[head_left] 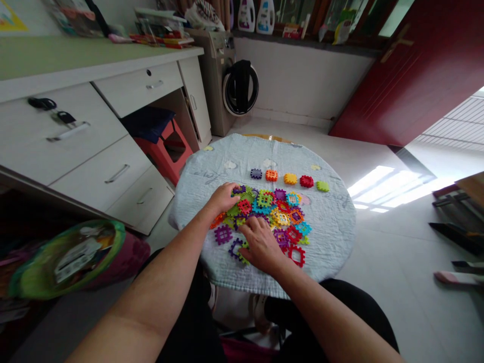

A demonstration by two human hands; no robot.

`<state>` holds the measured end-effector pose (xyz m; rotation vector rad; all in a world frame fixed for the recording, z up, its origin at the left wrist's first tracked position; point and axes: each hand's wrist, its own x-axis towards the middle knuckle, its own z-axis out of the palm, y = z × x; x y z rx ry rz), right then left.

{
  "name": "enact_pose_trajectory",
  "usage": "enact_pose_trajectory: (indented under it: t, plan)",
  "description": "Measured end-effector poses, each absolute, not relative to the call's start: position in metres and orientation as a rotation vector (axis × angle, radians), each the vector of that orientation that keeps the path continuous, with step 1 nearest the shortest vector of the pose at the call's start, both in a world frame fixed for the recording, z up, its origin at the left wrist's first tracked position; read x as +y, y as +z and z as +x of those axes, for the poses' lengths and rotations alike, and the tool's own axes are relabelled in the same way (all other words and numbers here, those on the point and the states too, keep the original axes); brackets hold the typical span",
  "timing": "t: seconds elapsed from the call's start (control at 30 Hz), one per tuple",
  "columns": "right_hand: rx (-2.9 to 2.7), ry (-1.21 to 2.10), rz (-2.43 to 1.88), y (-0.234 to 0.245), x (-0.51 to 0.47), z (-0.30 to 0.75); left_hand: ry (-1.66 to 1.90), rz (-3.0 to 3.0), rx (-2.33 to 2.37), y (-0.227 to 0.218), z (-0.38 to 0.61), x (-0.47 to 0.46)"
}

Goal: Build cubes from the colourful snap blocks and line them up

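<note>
A heap of colourful square waffle-block tiles [278, 217] lies on a round table covered with a pale blue cloth [333, 237]. Behind the heap, a row of single tiles runs left to right: purple [256, 173], orange [271, 175], yellow [290, 178], red [306, 181], green [322, 186]. My left hand [223, 197] rests on the heap's left edge, fingers curled over tiles. My right hand [260, 242] lies palm down on the heap's near side, fingers spread flat across tiles. Whether either hand grips a tile is hidden.
A white desk with drawers [94, 146] stands at the left, a red stool [164, 151] under it. A washing machine [230, 83] is at the back. A green and pink bag [75, 257] lies near left. A dark red door [423, 75] stands at the right.
</note>
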<state>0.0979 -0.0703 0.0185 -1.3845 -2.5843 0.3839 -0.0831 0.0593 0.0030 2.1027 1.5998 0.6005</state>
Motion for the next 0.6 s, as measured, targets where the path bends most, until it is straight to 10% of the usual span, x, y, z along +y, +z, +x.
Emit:
enact_pose_trajectory:
  t: [0.6]
  plan:
    - [-2.573, 0.344, -1.446, -0.011, -0.063, 0.104, 0.561, 2.182, 1.633, -0.002, -0.087, 0.058]
